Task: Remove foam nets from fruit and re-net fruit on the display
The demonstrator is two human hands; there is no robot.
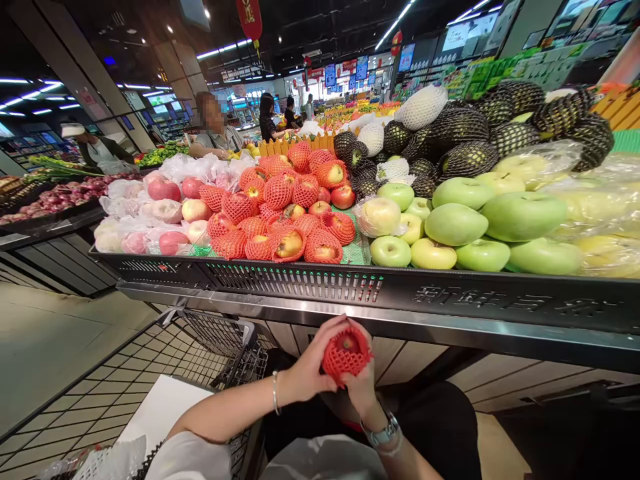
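Head view, both hands (333,373) cupping netted apple (347,353)

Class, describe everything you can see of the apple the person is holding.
The apple is red and sits in a red-orange foam net sleeve that covers its sides and leaves its top bare. Both hands cup it, the left hand beside it and the right hand under it, below the front edge of the fruit stand, above a shopping cart.
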